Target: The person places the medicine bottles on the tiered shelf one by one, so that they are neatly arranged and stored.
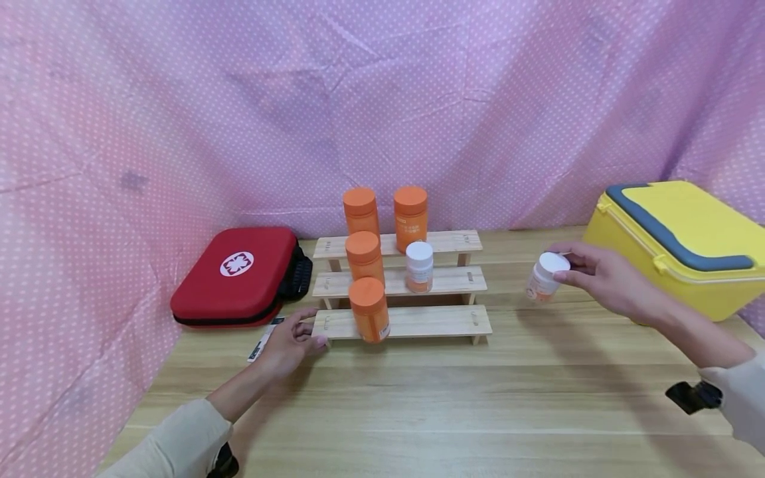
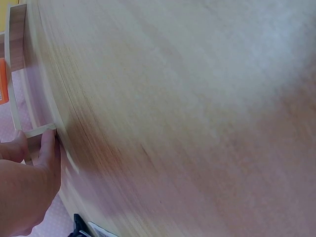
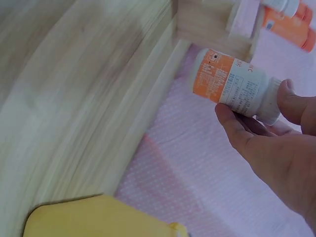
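Observation:
My right hand [image 1: 612,275] grips a white pill bottle [image 1: 546,275] near its cap, in the air right of a three-step wooden display rack [image 1: 439,322]. The bottle's orange and white label [image 3: 227,81] faces the right wrist camera. With thumb and fingers my left hand [image 1: 287,345] pinches the left end of the rack's lowest step; the left wrist view shows this hand [image 2: 29,182] at that end. Orange bottles stand on the rack: two on top, one mid-step [image 1: 364,255], one on the lowest step [image 1: 369,312]. Another white bottle [image 1: 420,265] stands on the middle step.
A red first-aid case [image 1: 236,275] lies at the left of the wooden table [image 1: 418,411]. Partly behind my left hand is a small white and black item [image 1: 263,342]. At the right stands a yellow box [image 1: 681,252] with a grey handle. A pink dotted curtain [image 1: 382,119] hangs behind.

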`<state>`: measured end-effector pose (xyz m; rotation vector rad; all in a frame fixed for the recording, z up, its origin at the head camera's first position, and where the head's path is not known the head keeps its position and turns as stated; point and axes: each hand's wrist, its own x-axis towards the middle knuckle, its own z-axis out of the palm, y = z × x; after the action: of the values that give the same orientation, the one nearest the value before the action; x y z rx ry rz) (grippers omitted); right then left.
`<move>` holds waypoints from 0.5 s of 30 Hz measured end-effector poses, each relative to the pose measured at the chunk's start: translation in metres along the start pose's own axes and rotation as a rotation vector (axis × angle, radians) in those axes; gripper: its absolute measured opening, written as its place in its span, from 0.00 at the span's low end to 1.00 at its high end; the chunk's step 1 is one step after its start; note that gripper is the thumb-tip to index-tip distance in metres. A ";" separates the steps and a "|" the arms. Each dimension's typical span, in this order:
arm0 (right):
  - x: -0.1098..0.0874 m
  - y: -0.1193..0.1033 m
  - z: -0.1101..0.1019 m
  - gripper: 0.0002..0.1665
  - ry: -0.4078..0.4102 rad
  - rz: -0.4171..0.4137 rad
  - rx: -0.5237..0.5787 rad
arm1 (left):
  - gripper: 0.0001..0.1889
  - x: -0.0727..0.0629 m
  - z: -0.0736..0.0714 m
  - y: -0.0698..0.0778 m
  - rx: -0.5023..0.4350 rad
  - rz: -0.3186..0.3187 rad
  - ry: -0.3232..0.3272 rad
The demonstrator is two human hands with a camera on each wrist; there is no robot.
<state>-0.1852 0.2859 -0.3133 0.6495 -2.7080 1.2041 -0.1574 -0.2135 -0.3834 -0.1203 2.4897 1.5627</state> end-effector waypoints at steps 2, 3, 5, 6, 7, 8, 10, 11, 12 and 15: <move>-0.002 -0.009 0.004 0.17 -0.012 -0.020 0.016 | 0.31 0.000 0.000 -0.001 0.005 0.001 0.001; -0.003 -0.014 0.007 0.17 -0.018 -0.029 0.026 | 0.31 0.000 0.000 -0.001 0.005 0.001 0.001; -0.003 -0.024 0.014 0.16 -0.036 -0.046 0.045 | 0.31 -0.001 0.000 -0.001 0.002 0.003 0.002; -0.002 -0.029 0.017 0.16 -0.051 -0.053 0.066 | 0.31 -0.001 0.000 -0.001 0.003 0.003 0.003; -0.002 -0.034 0.021 0.16 -0.064 -0.059 0.082 | 0.31 -0.001 0.000 -0.001 0.002 0.004 0.004; -0.001 -0.039 0.026 0.16 -0.076 -0.068 0.094 | 0.31 -0.001 0.000 0.000 0.000 0.004 0.003; 0.002 -0.048 0.035 0.17 -0.101 -0.078 0.121 | 0.31 -0.001 0.000 0.000 -0.005 0.002 0.003; 0.004 -0.052 0.040 0.17 -0.111 -0.086 0.132 | 0.31 -0.001 0.000 0.000 -0.007 0.002 0.003; 0.007 -0.056 0.045 0.18 -0.122 -0.087 0.142 | 0.31 -0.001 0.000 0.001 -0.008 0.004 0.000; 0.014 -0.065 0.062 0.18 -0.138 -0.089 0.143 | 0.31 -0.001 0.001 0.001 -0.018 0.001 0.002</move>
<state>-0.1655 0.1978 -0.3074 0.8928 -2.6858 1.3885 -0.1568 -0.2127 -0.3829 -0.1236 2.4774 1.5863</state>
